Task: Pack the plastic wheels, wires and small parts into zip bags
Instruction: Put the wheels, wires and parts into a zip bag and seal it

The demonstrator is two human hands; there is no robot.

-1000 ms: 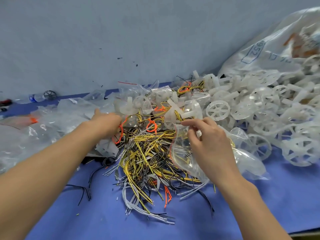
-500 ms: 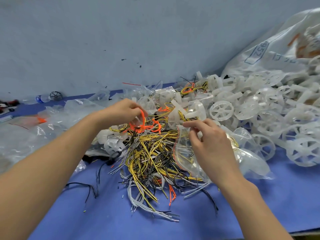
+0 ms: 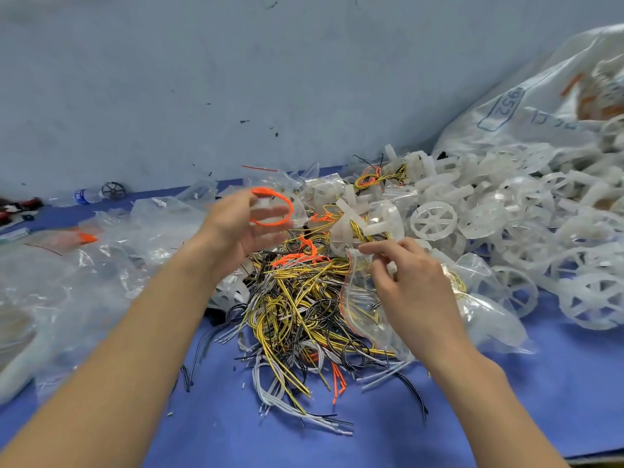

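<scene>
A tangled heap of yellow, black, white and orange wires (image 3: 297, 309) lies on the blue table (image 3: 540, 393). My left hand (image 3: 243, 228) is raised above the heap, blurred, and holds a looped orange wire (image 3: 277, 207). My right hand (image 3: 405, 282) pinches the red-striped mouth of a clear zip bag (image 3: 361, 309) at the heap's right side. White plastic wheels (image 3: 434, 219) are piled to the right.
A big printed plastic sack (image 3: 526, 109) spills wheels at the far right. Crumpled clear bags (image 3: 84, 265) cover the left of the table. A small bottle and a dark wheel (image 3: 113, 190) stand by the grey wall. The table's near edge runs at the lower right.
My left hand has pulled an orange wire out of the heap and lifted it up and to the right. My right hand has stayed on the zip bag.
</scene>
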